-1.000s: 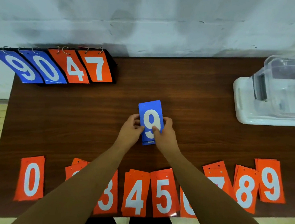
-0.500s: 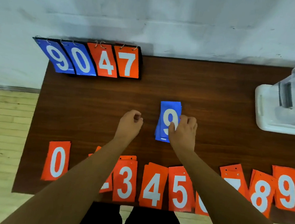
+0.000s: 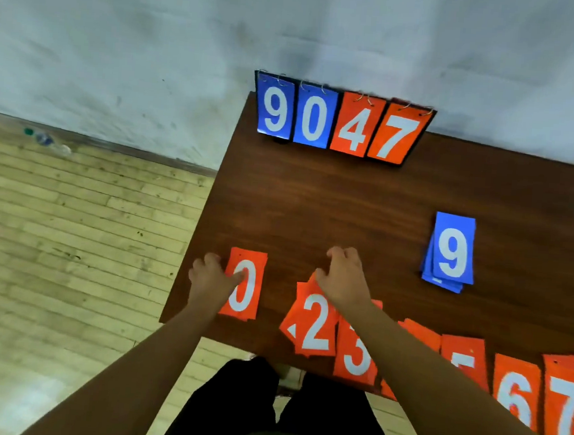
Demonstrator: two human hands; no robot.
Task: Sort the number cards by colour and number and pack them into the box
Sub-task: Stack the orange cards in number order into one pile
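Observation:
My left hand (image 3: pixel 210 280) is at the table's left edge, its thumb across the left side of the orange 0 pile (image 3: pixel 246 284) and pinching that edge. My right hand (image 3: pixel 342 276) arches with curled fingers over the top end of the splayed orange 2 pile (image 3: pixel 315 326); whether it holds the cards is hidden under the hand. A blue stack with a 9 on top (image 3: pixel 453 251) lies alone to the right, apart from both hands. More orange piles run along the front edge: 3 (image 3: pixel 355 355), 5 (image 3: pixel 463 358), 6 (image 3: pixel 516 389), 7 (image 3: pixel 566 407). The box is out of view.
A flip scoreboard (image 3: pixel 341 122) showing blue 9 0 and orange 4 7 stands at the back edge of the brown table (image 3: pixel 331 203), against the wall. Wooden floor lies to the left of the table.
Both hands have let go of the blue stack and moved down-left to the orange row, left to the 0 pile, right to the 2 pile. The camera has swung left, so the box left view.

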